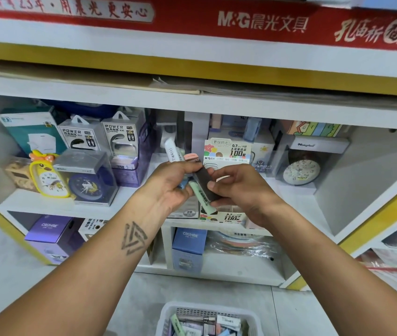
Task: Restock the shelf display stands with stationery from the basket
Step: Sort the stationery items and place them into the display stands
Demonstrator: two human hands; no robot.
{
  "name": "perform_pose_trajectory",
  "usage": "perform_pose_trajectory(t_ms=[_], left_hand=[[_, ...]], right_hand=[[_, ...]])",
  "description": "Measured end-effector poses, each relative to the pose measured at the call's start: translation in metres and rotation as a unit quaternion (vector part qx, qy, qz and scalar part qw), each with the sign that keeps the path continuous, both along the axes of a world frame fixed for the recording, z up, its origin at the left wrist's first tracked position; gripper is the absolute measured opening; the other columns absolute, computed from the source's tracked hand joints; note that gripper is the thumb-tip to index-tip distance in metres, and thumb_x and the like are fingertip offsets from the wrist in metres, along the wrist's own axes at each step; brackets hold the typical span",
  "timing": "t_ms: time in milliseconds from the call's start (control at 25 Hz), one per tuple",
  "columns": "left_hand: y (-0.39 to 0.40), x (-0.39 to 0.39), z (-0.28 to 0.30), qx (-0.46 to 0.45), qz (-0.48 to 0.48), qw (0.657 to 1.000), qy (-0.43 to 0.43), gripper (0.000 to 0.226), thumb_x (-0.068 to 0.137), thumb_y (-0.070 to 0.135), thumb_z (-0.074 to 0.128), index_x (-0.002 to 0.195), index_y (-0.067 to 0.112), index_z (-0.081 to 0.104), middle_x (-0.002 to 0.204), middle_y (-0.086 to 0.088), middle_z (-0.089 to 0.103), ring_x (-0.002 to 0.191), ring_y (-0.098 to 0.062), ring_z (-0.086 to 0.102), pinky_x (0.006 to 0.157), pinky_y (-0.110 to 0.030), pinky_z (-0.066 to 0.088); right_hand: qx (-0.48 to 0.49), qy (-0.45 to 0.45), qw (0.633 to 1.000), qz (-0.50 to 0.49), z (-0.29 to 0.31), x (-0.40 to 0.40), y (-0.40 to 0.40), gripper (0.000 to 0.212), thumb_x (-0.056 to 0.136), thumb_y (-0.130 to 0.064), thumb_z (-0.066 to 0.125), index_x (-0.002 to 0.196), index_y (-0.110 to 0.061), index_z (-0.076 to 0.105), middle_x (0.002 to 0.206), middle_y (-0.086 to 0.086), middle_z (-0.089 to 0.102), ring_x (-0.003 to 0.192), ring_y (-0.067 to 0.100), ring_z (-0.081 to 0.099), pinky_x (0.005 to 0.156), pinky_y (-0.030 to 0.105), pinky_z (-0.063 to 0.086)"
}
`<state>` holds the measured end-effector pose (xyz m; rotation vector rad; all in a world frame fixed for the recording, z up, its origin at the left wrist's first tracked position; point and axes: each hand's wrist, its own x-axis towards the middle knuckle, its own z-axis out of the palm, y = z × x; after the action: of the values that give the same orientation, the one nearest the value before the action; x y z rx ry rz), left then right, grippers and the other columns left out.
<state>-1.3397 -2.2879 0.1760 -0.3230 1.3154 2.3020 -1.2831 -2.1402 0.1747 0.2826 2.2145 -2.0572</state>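
Observation:
My left hand (173, 184) grips a bundle of highlighter-like pens (175, 151): a white one with a barcode, a pale green one and a blue one. My right hand (237, 187) pinches a dark pen with a pink cap (201, 179), which also touches the bundle. Both hands are held up in front of the middle shelf. The white basket (168, 311) with several stationery pieces sits on the floor at the bottom edge of view. A display stand of pencil-lead boxes (227, 150) stands on the shelf just behind my hands.
Power bank boxes (81, 135), a yellow duck clock (47, 175) and a blue clock in a clear box (88, 183) fill the shelf's left. A boxed clock (304, 166) stands right. Purple and blue boxes (187, 248) sit on the lower shelf. A red banner (263, 21) runs overhead.

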Motion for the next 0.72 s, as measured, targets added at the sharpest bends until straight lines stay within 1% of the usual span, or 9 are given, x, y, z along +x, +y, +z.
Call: perform_pose_trajectory(t_ms=[40,120,200,280,360,440,560,640,720], left_hand=[[0.001,-0.001,-0.001,0.007,0.004,1.0,-0.002,0.015,0.087,-0.01,0.06,0.097,0.001,0.059,0.069,-0.019,0.071,0.064,-0.028,0.073,0.058,-0.041,0.062],[0.004,-0.002,-0.002,0.011,0.014,1.0,-0.001,0.014,0.087,-0.009,0.061,0.097,0.002,0.061,0.073,-0.017,0.071,0.065,-0.027,0.073,0.056,-0.038,0.061],[0.009,-0.002,-0.004,0.021,0.014,1.0,0.003,0.011,0.088,-0.008,0.061,0.095,-0.001,0.065,0.078,-0.018,0.072,0.068,-0.027,0.072,0.059,-0.037,0.062],[0.013,0.0,-0.005,0.039,0.007,0.999,0.007,0.012,0.088,-0.011,0.058,0.091,-0.002,0.066,0.076,-0.019,0.073,0.065,-0.027,0.073,0.06,-0.036,0.062],[0.017,0.001,-0.006,0.051,0.01,0.999,0.011,0.018,0.086,-0.014,0.055,0.091,-0.001,0.066,0.076,-0.018,0.073,0.064,-0.025,0.073,0.056,-0.032,0.06],[0.022,0.003,-0.006,0.053,0.016,0.998,0.021,0.022,0.084,-0.016,0.055,0.089,0.003,0.066,0.079,-0.016,0.072,0.065,-0.024,0.072,0.054,-0.027,0.057],[0.026,0.005,-0.008,0.04,0.025,0.998,0.028,0.024,0.083,-0.015,0.057,0.086,0.006,0.067,0.076,-0.013,0.073,0.065,-0.022,0.072,0.053,-0.025,0.056],[0.027,0.008,-0.01,0.046,0.021,0.998,0.024,0.023,0.084,-0.016,0.057,0.085,0.005,0.067,0.076,-0.015,0.073,0.065,-0.024,0.072,0.054,-0.027,0.057],[0.028,0.008,-0.012,0.046,0.022,0.999,0.006,0.023,0.084,-0.016,0.056,0.084,0.005,0.066,0.077,-0.015,0.072,0.065,-0.025,0.071,0.053,-0.029,0.058]], right_hand=[[-0.011,0.001,1.0,-0.016,0.001,0.0,0.0,0.018,0.089,0.003,0.069,0.105,0.009,0.063,0.098,0.015,0.072,0.065,0.021,0.073,0.055,0.025,0.058],[-0.024,-0.002,0.999,-0.046,0.003,-0.001,-0.002,0.015,0.09,0.004,0.066,0.104,0.008,0.063,0.101,0.017,0.072,0.063,0.022,0.074,0.054,0.026,0.058],[-0.033,-0.013,0.996,-0.081,0.003,-0.002,-0.003,0.013,0.091,0.004,0.066,0.103,0.006,0.062,0.097,0.021,0.072,0.065,0.028,0.074,0.058,0.029,0.061],[-0.04,-0.016,0.993,-0.114,0.003,-0.003,-0.003,0.013,0.092,0.003,0.065,0.104,0.007,0.062,0.095,0.023,0.072,0.069,0.032,0.074,0.06,0.031,0.062],[-0.052,-0.008,0.989,-0.138,0.002,-0.004,-0.004,0.012,0.093,0.002,0.064,0.104,0.007,0.063,0.097,0.025,0.071,0.068,0.031,0.073,0.058,0.028,0.061],[-0.065,0.002,0.985,-0.158,0.001,-0.004,-0.004,0.009,0.094,0.001,0.063,0.102,0.005,0.063,0.096,0.025,0.071,0.062,0.029,0.071,0.057,0.028,0.061],[-0.063,0.003,0.983,-0.174,-0.002,-0.004,-0.005,0.01,0.095,0.0,0.063,0.103,0.006,0.062,0.094,0.023,0.071,0.061,0.027,0.071,0.061,0.032,0.062],[-0.055,-0.01,0.984,-0.169,-0.003,-0.005,-0.004,0.008,0.095,-0.001,0.062,0.099,0.005,0.063,0.091,0.021,0.072,0.065,0.026,0.072,0.06,0.032,0.062],[-0.054,-0.04,0.987,-0.147,-0.001,-0.005,-0.004,0.005,0.096,-0.003,0.061,0.093,0.0,0.063,0.086,0.017,0.073,0.065,0.026,0.073,0.057,0.032,0.061]])
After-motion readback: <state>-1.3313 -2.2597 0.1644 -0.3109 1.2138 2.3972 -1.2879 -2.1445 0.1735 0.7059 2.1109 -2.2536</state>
